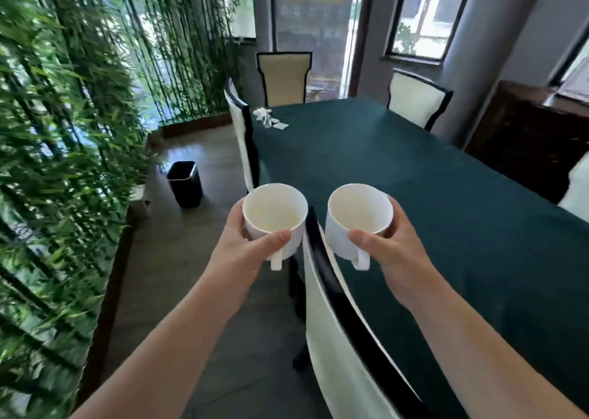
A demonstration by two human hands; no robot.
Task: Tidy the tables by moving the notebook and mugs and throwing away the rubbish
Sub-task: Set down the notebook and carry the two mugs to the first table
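Observation:
My left hand (pixel 242 252) grips an empty white mug (pixel 275 209) by its side, handle pointing down towards me. A second empty white mug (pixel 358 214) is held the same way in my right hand (pixel 398 256). Both mugs are upright and in the air, the left one over the floor beside a chair, the right one above the near edge of the table with the dark green cloth (pixel 430 195). Crumpled white paper rubbish (pixel 266 117) lies on the table's far left corner. No notebook is in sight.
A black waste bin (pixel 185 183) stands on the floor to the left of the table. White-backed chairs with dark frames (pixel 338 339) surround the table. Bamboo plants (pixel 57 163) line the left side. A dark wooden cabinet (pixel 522 131) stands at the right.

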